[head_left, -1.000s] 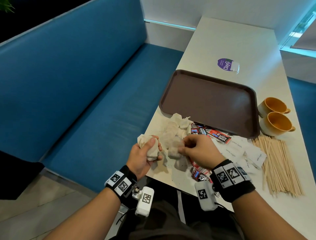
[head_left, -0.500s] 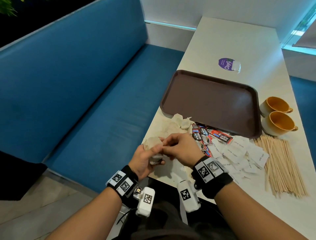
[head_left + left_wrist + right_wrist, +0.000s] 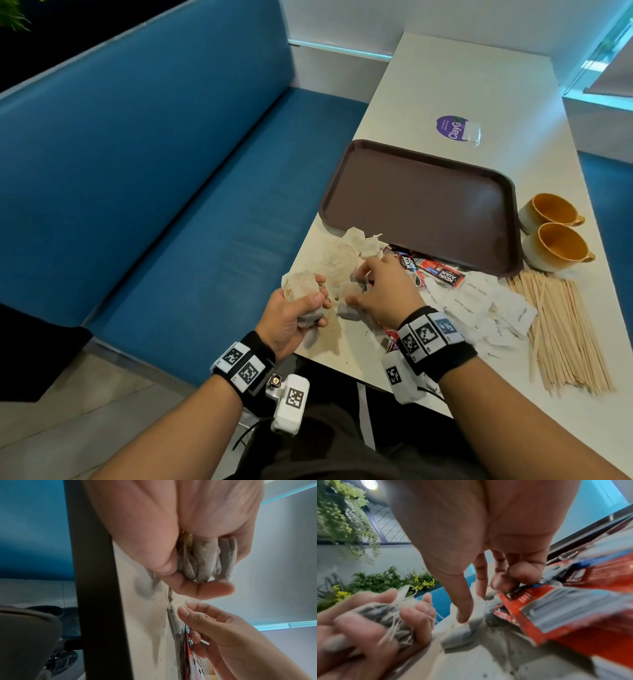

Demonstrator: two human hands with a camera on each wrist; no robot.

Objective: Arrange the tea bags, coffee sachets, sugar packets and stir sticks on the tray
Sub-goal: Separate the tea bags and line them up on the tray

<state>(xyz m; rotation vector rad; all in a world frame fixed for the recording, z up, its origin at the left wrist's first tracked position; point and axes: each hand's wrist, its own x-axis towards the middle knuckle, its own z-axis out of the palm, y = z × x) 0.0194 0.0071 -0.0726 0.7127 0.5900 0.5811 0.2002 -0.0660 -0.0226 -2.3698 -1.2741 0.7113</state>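
My right hand point(image 3: 383, 291) has left my left hand point(image 3: 294, 315), where it was half a second ago passing over a tea bag, and has gone back down to the loose tea bags point(image 3: 346, 263) heaped near the counter's point(image 3: 445, 78) left edge. Its thumb and fingers are closing on one of them by the near side of the heap; I cannot tell whether it has lifted clear yet. My left hand is curled round a bundle of tea bags point(image 3: 205, 559) pressed flat together, strings trailing, held just off the counter's left edge. So I judge I am gathering the tea bags into one stack first, and nothing has gone to its place yet.

The brown tray point(image 3: 421, 202) lies in the middle of the counter with nothing in it. Its near rim has the heap of tea bags and the red coffee sachets point(image 3: 442, 270) lying against it; some sachets also lie under my right wrist. The white sugar packets point(image 3: 479, 301) are scattered just right of those, and the stir sticks point(image 3: 565, 335) lie in a fan toward the counter's right edge. Two orange cups point(image 3: 551, 233) stand just beside the tray's right rim, both showing nothing inside.
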